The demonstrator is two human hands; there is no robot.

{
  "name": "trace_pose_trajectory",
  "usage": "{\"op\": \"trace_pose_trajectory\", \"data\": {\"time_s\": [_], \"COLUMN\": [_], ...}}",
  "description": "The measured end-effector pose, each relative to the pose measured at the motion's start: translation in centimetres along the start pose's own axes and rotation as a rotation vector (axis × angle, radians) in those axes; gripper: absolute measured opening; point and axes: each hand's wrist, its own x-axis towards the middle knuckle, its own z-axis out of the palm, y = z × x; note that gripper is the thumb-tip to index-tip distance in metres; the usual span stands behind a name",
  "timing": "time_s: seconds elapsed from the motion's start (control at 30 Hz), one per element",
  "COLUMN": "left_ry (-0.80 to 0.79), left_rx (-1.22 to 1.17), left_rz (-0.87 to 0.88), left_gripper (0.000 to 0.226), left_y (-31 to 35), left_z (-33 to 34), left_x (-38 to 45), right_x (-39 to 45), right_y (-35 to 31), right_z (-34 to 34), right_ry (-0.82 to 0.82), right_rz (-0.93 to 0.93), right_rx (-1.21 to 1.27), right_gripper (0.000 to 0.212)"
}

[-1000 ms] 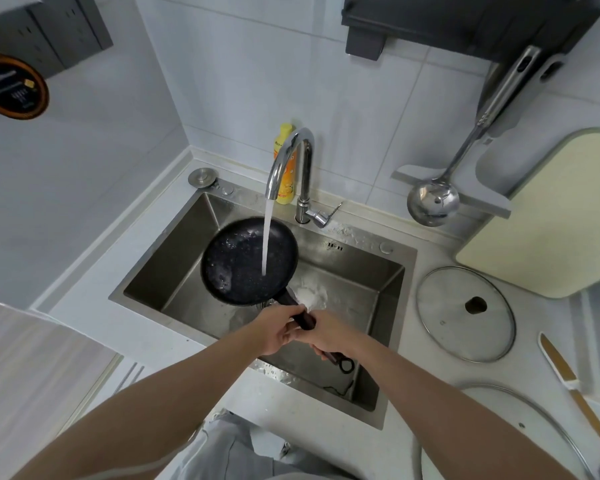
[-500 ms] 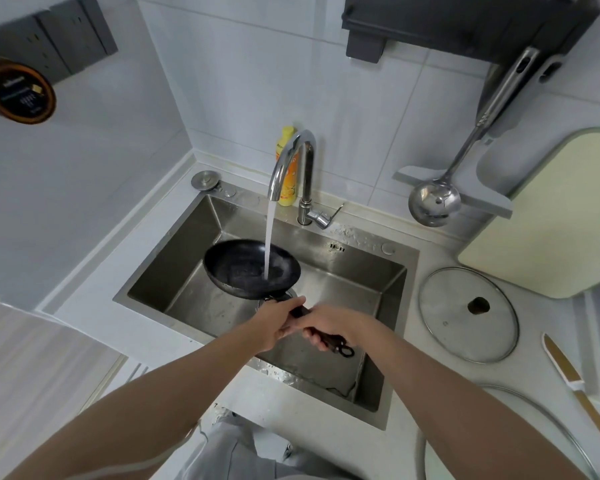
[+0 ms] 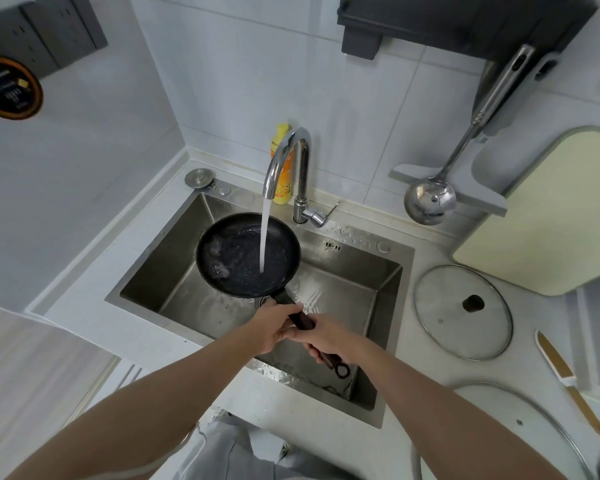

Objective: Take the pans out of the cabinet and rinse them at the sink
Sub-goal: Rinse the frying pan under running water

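A small black frying pan hangs over the steel sink, its inside facing up at me. Water runs from the chrome faucet straight into the pan, and a shallow pool has gathered on its left side. My left hand grips the dark handle close to the pan. Further down the same handle my right hand grips it, with the hanging ring sticking out below.
A yellow soap bottle stands behind the faucet. On the counter to the right lie a glass lid, a second lid's rim and a knife. A ladle hangs beside a pale cutting board.
The pan was tipped low and flat half a second ago; now it is tilted back up toward me with water pooling in it. Both hands stay on the handle.
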Motion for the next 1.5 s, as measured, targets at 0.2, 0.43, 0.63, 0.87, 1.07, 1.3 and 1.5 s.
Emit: {"op": "trace_pose_trajectory", "data": {"time_s": [0.2, 0.43, 0.63, 0.87, 1.07, 1.3, 1.5], "left_ry": [-0.003, -0.030, -0.089, -0.109, -0.154, -0.172, -0.180], "left_rx": [0.045, 0.001, -0.112, -0.128, -0.146, -0.347, -0.433], "left_rz": [0.046, -0.069, -0.187, -0.145, -0.163, -0.163, -0.199], "left_gripper": [0.033, 0.019, 0.019, 0.016, 0.024, 0.018, 0.017], "left_y": [0.6, 2.1, 0.6, 0.3, 1.6, 1.0, 0.5], "left_z": [-0.9, -0.4, 1.0, 1.6, 1.3, 2.6, 3.1], "left_x": [0.0, -0.2, -0.2, 0.8, 1.4, 2.4, 3.1], "right_x": [0.1, 0.8, 0.4, 1.3, 2.3, 4.1, 7.7], "right_y": [-0.6, -5.7, -6.6, -1.7, -1.6, -2.8, -8.7], "right_z": [0.4, -1.2, -1.7, -3.3, -5.2, -8.9, -15.0], "right_ry": [-0.132, -0.209, -0.102, -0.109, -0.235, -0.282, 0.384], "right_rz": [0.051, 0.310, 0.328, 0.116, 0.017, 0.157, -0.107], "right_rx": [0.169, 0.362, -0.053, -0.204, -0.244, -0.316, -0.186], "right_gripper": [0.049, 0.018, 0.014, 0.030, 0.039, 0.052, 0.024]}}
